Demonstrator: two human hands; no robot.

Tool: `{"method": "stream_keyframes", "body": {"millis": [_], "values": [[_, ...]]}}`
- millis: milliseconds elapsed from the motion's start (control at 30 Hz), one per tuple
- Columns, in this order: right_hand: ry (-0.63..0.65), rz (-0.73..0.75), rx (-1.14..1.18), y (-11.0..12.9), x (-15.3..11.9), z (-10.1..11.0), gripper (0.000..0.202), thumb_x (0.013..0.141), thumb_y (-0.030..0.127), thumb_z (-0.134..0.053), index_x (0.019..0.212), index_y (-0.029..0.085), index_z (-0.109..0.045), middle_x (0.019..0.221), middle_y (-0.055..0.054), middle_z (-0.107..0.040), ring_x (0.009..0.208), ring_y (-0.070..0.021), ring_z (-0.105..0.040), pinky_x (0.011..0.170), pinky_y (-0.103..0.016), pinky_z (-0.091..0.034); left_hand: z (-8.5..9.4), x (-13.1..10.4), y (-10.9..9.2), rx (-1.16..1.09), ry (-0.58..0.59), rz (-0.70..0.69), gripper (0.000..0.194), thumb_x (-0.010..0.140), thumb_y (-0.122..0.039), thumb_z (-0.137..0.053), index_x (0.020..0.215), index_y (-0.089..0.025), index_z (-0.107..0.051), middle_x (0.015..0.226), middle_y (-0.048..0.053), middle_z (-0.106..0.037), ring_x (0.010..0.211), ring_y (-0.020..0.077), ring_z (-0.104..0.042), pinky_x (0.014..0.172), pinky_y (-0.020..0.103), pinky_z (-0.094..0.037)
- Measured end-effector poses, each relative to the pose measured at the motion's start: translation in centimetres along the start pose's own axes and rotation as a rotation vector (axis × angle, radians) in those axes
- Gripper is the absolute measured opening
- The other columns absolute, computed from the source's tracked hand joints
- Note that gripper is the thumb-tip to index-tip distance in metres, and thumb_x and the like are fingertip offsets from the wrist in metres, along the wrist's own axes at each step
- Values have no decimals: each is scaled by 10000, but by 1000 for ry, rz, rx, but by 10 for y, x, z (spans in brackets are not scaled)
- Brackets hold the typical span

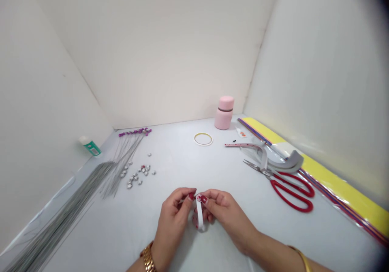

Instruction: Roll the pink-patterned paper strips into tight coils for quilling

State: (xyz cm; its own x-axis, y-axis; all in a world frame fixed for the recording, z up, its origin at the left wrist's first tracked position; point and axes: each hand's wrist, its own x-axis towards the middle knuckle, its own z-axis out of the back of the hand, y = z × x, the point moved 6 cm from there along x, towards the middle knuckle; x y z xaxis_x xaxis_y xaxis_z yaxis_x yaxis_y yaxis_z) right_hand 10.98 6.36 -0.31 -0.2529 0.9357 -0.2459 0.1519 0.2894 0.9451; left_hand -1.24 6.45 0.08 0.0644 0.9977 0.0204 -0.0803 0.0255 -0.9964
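"What are you finding?"

"The fingers (pixel 215 195) of the left hand (pixel 172 213) and right hand (pixel 225 210) are pinching the white strip (pixel 199 213) near its top. It is hanging curled between them; whether it is touching the worktop (pixel 170 158), I cannot tell."

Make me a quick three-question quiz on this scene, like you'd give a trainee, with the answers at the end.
1. What do the left hand and right hand hold between them?
2. True or false: the pink bottle stands upright.
3. Which of these lies on the person's left?
A) the red-handled scissors
B) the purple-tipped stems
C) the yellow sheet

Key:
1. A narrow strip, mostly white where it shows, with red marks.
2. True.
3. B.
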Motion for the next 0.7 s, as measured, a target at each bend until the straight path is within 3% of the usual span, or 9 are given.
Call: {"method": "stream_keyframes", "body": {"millis": [133, 433, 567, 700], "values": [[-5, -9, -6, -3, 1, 2, 270, 713, 388, -613, 671, 122, -606, 500, 3, -583, 465, -93, -502, 473, -207, -317, -1, 1, -6, 34, 6, -60, 155, 750, -277, -573, 760, -163, -677, 743, 48, -620, 717, 175, -590, 635, 248, -466], [-21, 20, -75, -1, 1, 3, 278, 731, 397, -598, 654, 132, -564, 511, 15, -579, 472, -91, -512, 465, -200, -332, -7, 0, 4, -176, 54, 193, 207, 736, -303, -597, 769, -108, -658, 605, 46, -642, 555, 155, -578, 537, 258, -464], [-16, 84, -103, 2, 1, 3, 266, 733, 381, -601, 634, 142, -543, 510, 28, -556, 473, -90, -504, 475, -203, -368, -9, 0, 7, -196, 81, 233, 222, 721, -304, -619, 796, -97, -650, 575, 31, -629, 510, 133, -559, 526, 250, -449], [18, 105, -119, 2, -1, 2, 266, 756, 376, -582, 638, 147, -520, 535, 24, -550, 501, -93, -512, 501, -207, -388, -8, 1, 11, -235, 58, 268, 172, 675, -272, -666, 687, -105, -627, 552, 21, -619, 511, 129, -557, 519, 236, -433]]}}
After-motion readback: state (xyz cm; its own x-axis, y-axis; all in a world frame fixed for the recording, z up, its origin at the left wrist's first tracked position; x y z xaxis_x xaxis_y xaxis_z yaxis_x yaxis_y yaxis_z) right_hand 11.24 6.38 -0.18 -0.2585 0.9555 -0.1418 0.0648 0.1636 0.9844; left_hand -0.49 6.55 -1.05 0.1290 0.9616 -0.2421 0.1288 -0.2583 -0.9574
